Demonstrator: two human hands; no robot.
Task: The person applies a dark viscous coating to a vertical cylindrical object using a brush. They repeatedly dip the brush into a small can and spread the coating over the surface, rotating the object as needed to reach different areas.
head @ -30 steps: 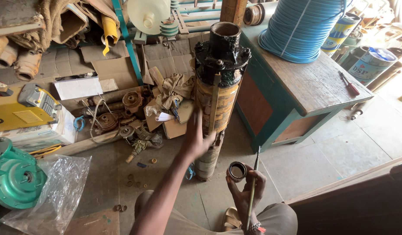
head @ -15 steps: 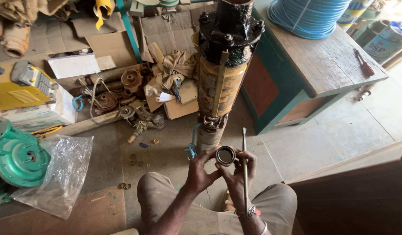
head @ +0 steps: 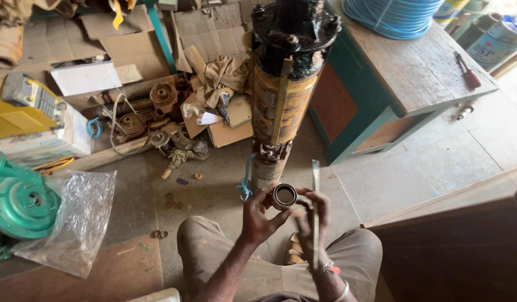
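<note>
A: What do the hands hold?

B: The left hand (head: 258,218) grips a small metal ring (head: 284,196); the right hand (head: 313,218) pinches a thin metal strip (head: 315,212).

A: Fitted yet?

B: Seemingly not; the tall pump (head: 282,95) stands just beyond both hands.

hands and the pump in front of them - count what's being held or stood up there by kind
Short metal ring or sleeve, held by left hand and right hand: 1
Thin flat metal strip, in right hand: 1
Tall upright pump body: 1
Total: 3
</note>
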